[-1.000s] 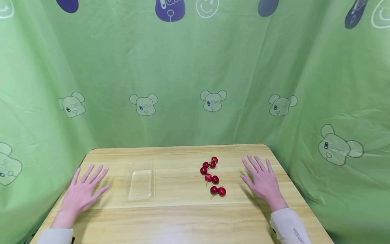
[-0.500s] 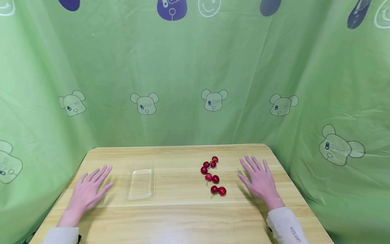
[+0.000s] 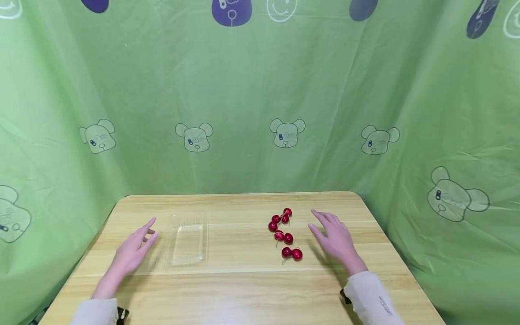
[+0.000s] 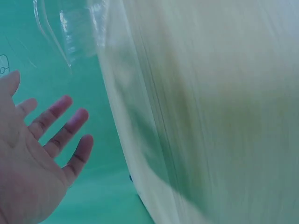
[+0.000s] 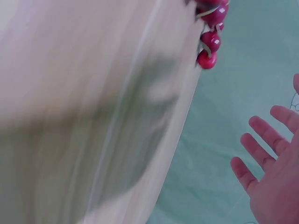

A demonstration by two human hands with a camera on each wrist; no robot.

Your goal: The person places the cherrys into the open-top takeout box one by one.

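Observation:
Several red cherries point(image 3: 284, 232) with stems lie in a loose cluster right of the middle of the wooden table point(image 3: 239, 289). A clear plastic tray point(image 3: 188, 243) lies empty to their left. My left hand point(image 3: 136, 246) hovers just left of the tray, fingers straight, holding nothing. My right hand point(image 3: 331, 237) hovers just right of the cherries, fingers relaxed and spread, holding nothing. In the left wrist view the left hand point(image 4: 32, 158) shows an open palm below the tray point(image 4: 70, 28). In the right wrist view the right hand point(image 5: 275, 172) is open below the cherries point(image 5: 210, 32).
Green printed cloth point(image 3: 260, 104) hangs behind the table and at both sides, close to its edges. Bare wood runs along the table's front and back.
Both hands have lifted off the table and moved inward: the left toward the tray, the right toward the cherries. The cherries and the tray have not moved.

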